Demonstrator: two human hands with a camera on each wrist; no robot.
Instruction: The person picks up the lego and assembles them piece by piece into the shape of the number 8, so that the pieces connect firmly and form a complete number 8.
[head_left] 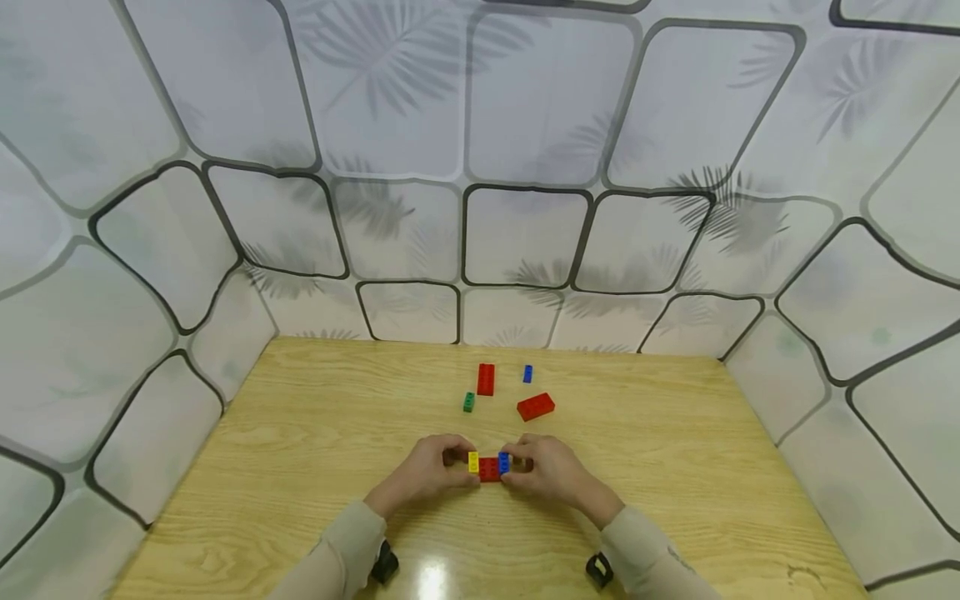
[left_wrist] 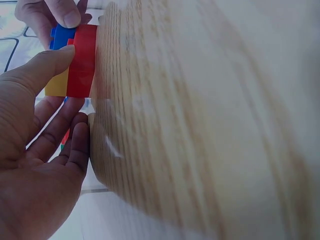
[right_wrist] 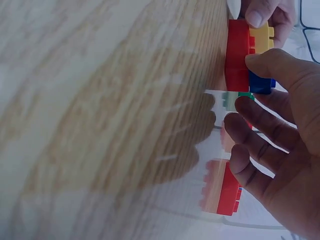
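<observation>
Bricks are joined into one small block [head_left: 489, 467] held between both hands at the near middle of the wooden table [head_left: 675, 467]. The block is made of a red brick [head_left: 490, 470] with a yellow brick [head_left: 473, 462] on its left end and a blue brick [head_left: 504, 462] on its right end. Its long axis is laid left to right across the table, parallel to the near edge, with the yellow end pointed toward the left hand [head_left: 433, 471] and the blue end toward the right hand [head_left: 546, 471]. The red brick is seen resting on the table surface in both wrist views.

The yellow end is pinched by the left hand, its thumb laid on the red and yellow bricks and the other fingers curled loosely behind. The blue end is pinched by the right hand in the same manner, thumb on top and fingers behind.

No brand, label or writing can be read on any brick.

Further back on the table, well apart from the hands, four loose bricks are laid: an upright-lying long red brick [head_left: 486, 379], a small green brick [head_left: 468, 402] just beside it on the left, a small blue brick [head_left: 527, 373] to the right, and a second red brick [head_left: 536, 407] set at a slant nearest the right hand. The table is enclosed by white panels [head_left: 525, 125] printed with dark rounded outlines and grey leaf shapes.
</observation>
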